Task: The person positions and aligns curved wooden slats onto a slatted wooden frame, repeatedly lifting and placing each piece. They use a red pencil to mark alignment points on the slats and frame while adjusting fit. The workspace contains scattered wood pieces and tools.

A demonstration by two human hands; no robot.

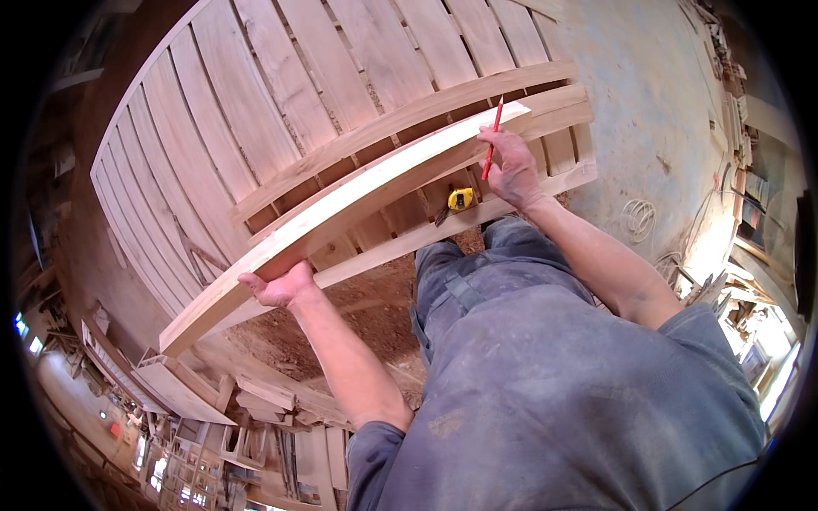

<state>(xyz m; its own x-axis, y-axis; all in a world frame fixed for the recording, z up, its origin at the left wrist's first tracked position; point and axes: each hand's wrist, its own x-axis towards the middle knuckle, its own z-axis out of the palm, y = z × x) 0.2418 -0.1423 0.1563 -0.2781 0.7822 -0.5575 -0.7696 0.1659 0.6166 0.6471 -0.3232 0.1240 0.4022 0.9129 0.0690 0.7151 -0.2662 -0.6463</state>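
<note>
A long pale wooden beam (366, 189) lies slantwise in front of me, its left end nearer and its right end farther off. My left hand (285, 286) grips its near side toward the left end, thumb along the edge and fingers partly hidden beneath. Close to the beam's right end, my right hand (515, 170) is closed around a red pencil (496, 132) with the tip pointing away from me. Whether those fingers also press on the beam I cannot tell. Between the beam and my body, a yellow tape measure (460, 199) rests on the slatted wood.
Beneath the beam spreads a broad frame of wooden slats (247, 102) with gaps between them and rails across. Sawdust covers the floor (341, 328) by my legs. A coil of wire (639, 218) lies at right. Stacked offcuts (268, 396) stand at lower left.
</note>
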